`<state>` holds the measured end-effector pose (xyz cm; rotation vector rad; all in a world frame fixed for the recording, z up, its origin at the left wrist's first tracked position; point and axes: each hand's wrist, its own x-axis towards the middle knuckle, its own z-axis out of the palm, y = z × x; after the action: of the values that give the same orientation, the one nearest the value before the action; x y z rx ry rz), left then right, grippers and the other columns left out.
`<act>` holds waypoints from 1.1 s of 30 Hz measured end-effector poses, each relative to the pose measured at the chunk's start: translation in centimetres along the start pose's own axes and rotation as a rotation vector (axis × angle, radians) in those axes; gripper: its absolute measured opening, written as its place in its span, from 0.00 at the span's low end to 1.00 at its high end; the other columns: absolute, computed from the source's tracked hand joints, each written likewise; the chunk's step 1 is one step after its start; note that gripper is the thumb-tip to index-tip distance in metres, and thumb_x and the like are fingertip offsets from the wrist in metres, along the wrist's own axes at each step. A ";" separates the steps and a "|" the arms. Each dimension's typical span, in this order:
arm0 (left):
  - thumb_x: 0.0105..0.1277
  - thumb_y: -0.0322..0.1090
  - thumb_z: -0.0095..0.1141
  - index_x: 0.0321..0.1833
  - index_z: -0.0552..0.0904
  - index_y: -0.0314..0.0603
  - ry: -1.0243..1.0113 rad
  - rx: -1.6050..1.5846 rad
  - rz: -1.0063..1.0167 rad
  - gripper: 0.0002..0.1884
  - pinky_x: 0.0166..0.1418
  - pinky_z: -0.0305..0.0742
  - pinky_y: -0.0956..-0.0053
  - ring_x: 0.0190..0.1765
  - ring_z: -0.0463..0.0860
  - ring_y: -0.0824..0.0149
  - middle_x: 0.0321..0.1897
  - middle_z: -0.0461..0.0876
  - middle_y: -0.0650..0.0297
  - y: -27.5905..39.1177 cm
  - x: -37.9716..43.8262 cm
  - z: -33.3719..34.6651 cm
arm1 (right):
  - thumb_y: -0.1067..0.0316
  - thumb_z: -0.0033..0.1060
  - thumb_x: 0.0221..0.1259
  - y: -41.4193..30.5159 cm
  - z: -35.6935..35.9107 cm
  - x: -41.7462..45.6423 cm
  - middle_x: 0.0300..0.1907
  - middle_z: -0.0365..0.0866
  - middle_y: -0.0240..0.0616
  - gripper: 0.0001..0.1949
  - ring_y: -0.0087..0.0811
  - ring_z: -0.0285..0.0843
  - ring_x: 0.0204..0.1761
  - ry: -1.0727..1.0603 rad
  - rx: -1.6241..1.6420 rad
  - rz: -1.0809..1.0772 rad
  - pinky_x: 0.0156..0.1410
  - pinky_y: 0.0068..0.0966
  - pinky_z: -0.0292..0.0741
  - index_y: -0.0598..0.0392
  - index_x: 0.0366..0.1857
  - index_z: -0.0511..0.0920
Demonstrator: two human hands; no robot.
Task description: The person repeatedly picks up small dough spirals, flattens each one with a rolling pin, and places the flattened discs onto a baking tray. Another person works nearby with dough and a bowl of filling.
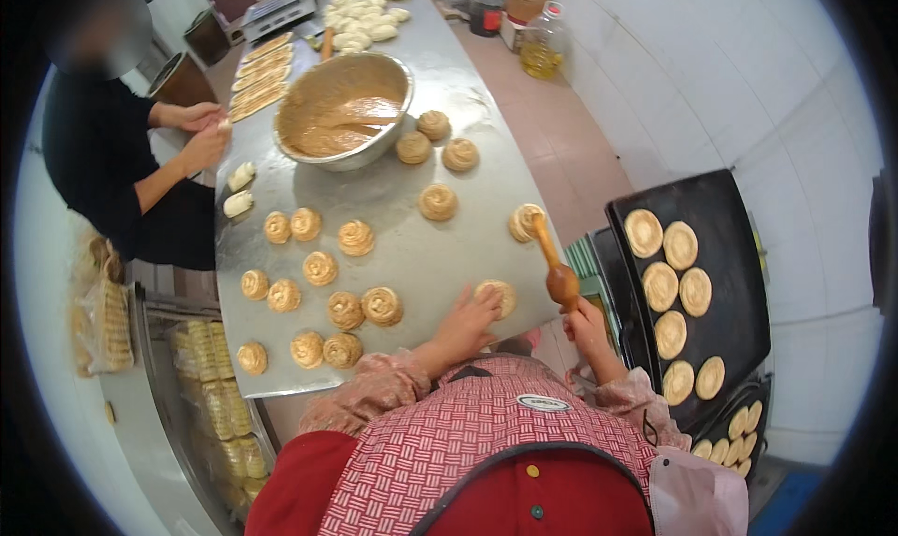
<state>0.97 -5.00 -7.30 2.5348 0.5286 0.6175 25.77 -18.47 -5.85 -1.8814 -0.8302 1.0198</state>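
Note:
My left hand (468, 318) rests palm down, its fingers spread over a flattened dough round (506, 299) near the steel table's edge. My right hand (586, 325) is closed around one handle of a wooden rolling pin with a bulging middle (562, 283). The pin's far tip lies over a coiled dough bun (523, 223) at the table's right edge. More coiled buns (382, 306) sit in loose groups to the left, and one stands alone (438, 202) farther up.
A steel bowl (280, 132) of brown paste stands mid-table beside another person (133, 164). Behind it are spread dough strips (259, 99) and pale dough pieces (361, 20). To the right, a black griddle (729, 255) carries flat rounds (660, 287). An oil bottle (544, 41) stands by the wall.

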 end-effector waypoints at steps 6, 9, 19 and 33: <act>0.59 0.30 0.55 0.44 0.80 0.40 0.377 0.152 -0.084 0.10 0.66 0.61 0.48 0.59 0.75 0.54 0.52 0.79 0.53 -0.6 4.9 -5.8 | 0.65 0.50 0.62 -5.2 5.0 0.0 0.25 0.76 0.41 0.06 0.44 0.76 0.26 0.256 -0.654 -0.615 0.30 0.39 0.70 0.54 0.28 0.73; 0.59 0.33 0.52 0.36 0.80 0.41 0.059 0.310 -0.293 0.06 0.53 0.67 0.52 0.48 0.78 0.54 0.41 0.81 0.55 -1.4 2.8 -3.4 | 0.64 0.52 0.61 -3.6 7.0 1.0 0.26 0.77 0.40 0.06 0.44 0.77 0.29 0.252 -0.859 -0.618 0.33 0.40 0.71 0.52 0.28 0.74; 0.58 0.38 0.48 0.26 0.77 0.44 0.106 0.415 -0.190 0.09 0.42 0.64 0.58 0.34 0.75 0.56 0.26 0.77 0.58 -3.9 1.2 -0.9 | 0.63 0.48 0.62 -0.1 7.6 3.1 0.29 0.76 0.43 0.08 0.45 0.75 0.30 0.203 -0.977 -0.658 0.31 0.42 0.70 0.52 0.28 0.74; 0.57 0.35 0.51 0.29 0.75 0.43 0.045 0.382 -0.262 0.05 0.44 0.62 0.57 0.36 0.73 0.56 0.27 0.74 0.58 -3.8 -1.1 -1.3 | 0.68 0.51 0.56 -0.8 9.7 1.5 0.30 0.72 0.44 0.04 0.47 0.71 0.33 0.177 -0.948 -0.508 0.36 0.39 0.67 0.56 0.31 0.72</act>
<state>-1.49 -1.93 -8.67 2.7349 1.0635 0.5161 17.84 -13.47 -8.87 -2.2497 -1.7646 0.1026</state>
